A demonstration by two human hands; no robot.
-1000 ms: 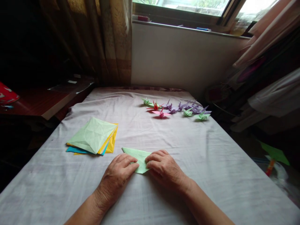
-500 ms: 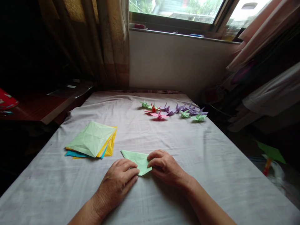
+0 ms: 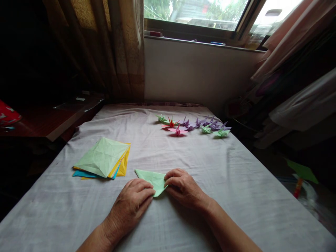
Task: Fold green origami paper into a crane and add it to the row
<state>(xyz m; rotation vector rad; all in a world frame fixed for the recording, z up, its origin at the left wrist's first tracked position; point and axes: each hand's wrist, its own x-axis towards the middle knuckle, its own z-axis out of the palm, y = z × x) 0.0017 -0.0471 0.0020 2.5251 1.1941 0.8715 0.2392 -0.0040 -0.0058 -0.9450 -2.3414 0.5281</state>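
Note:
A light green sheet of origami paper (image 3: 156, 180), folded into a roughly triangular shape, lies on the cloth-covered table between my hands. My left hand (image 3: 133, 197) rests at its lower left edge, fingers together and pressing the paper down. At the right corner, my right hand (image 3: 182, 185) grips the paper between thumb and fingers; that corner is partly hidden by the fingers. To the left sits a stack of creased paper sheets (image 3: 101, 159), pale green on top with yellow and blue edges showing beneath.
Several folded paper cranes in purple and green (image 3: 207, 126), with a red crane (image 3: 171, 123) and a pink crane (image 3: 178, 131), stand toward the far right of the white cloth (image 3: 210, 157). A dark wooden table (image 3: 60, 119) adjoins at left. Clothes (image 3: 301, 101) hang at right.
The right corner of the green paper is drawn slightly up and inward by my right hand. My left hand stays nearly in place. The view has tilted a little upward.

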